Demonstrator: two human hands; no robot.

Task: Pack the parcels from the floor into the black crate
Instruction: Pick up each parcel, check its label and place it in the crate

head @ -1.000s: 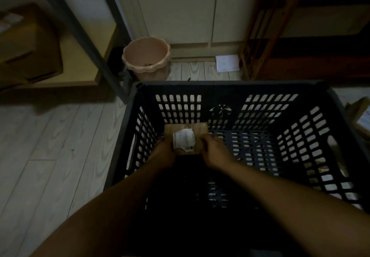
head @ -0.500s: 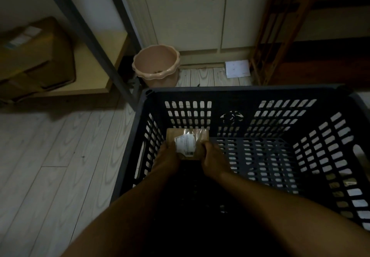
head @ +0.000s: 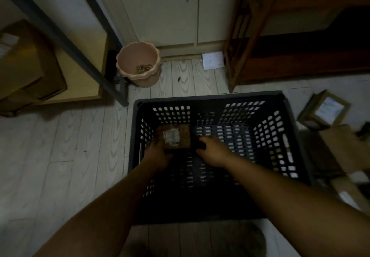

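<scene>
Single head-worn wide-angle view, close, looking forward and steeply down into the black crate (head: pixel 210 97); floor (head: pixel 60 146) lies left of the left hand (head: pixel 158 154).

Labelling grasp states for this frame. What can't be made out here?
- Head view: label print on the parcel is blurred and too small to read.
- Left hand: fingertips behind the parcel's edge, grip unclear.
- Right hand: fingertips lost in shadow, contact unclear.
- Black crate, near floor: hidden by both forearms and darkness.
- Floor parcels: blurred, cut off by right edge; count unclear.
</scene>
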